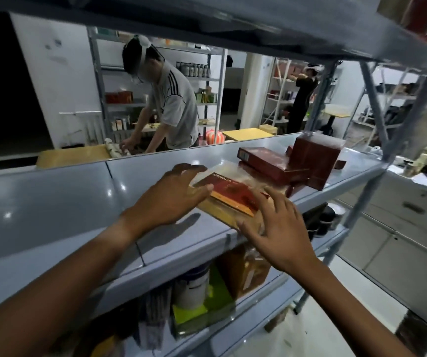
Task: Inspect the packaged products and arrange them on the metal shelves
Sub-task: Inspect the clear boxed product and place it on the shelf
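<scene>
1. The left hand (171, 195) and right hand (275, 228) rest with spread fingers on a clear-wrapped red-and-gold package (229, 195) marked CANADA.
2. The package lies flat on the grey metal shelf (65, 197).
3. Just beyond it sit dark red boxes (297, 163).
4. A person in a grey shirt (173, 109) bends over a table behind.

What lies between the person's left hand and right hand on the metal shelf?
In the head view, a clear-wrapped red and gold package marked CANADA lies on the metal shelf between the left hand and right hand; both touch it.
</scene>
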